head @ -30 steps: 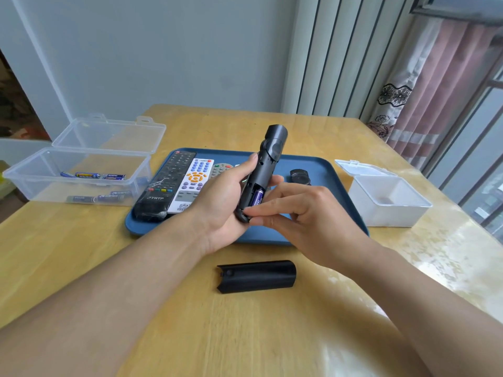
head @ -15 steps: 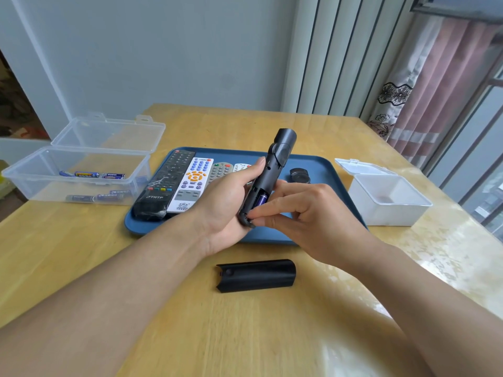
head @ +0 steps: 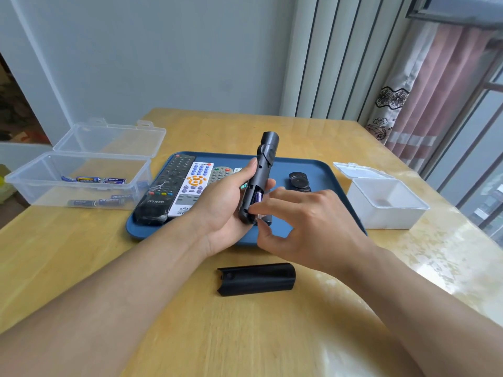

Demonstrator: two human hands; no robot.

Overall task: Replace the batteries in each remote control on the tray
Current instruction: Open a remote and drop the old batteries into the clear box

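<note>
Wooden table [head: 168,308]: left hand [head: 217,210] grip clasps black remote [head: 258,172]; right hand [head: 307,227] grip pinches battery [head: 257,198]

A wooden table [head: 190,336] extended beneath and on all sides of the grip. A plain grey wall [head: 163,50] stood well beyond the grip. A ribbed vertical panel [head: 340,63] rose beyond and right of it. A pink patterned curtain [head: 424,99] hung further right, beside a window frame [head: 487,110].

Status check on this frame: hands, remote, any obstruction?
Left hand grips black remote, compartment open. Right hand pinching battery. Cover off, on table. Nothing blocking.
</note>
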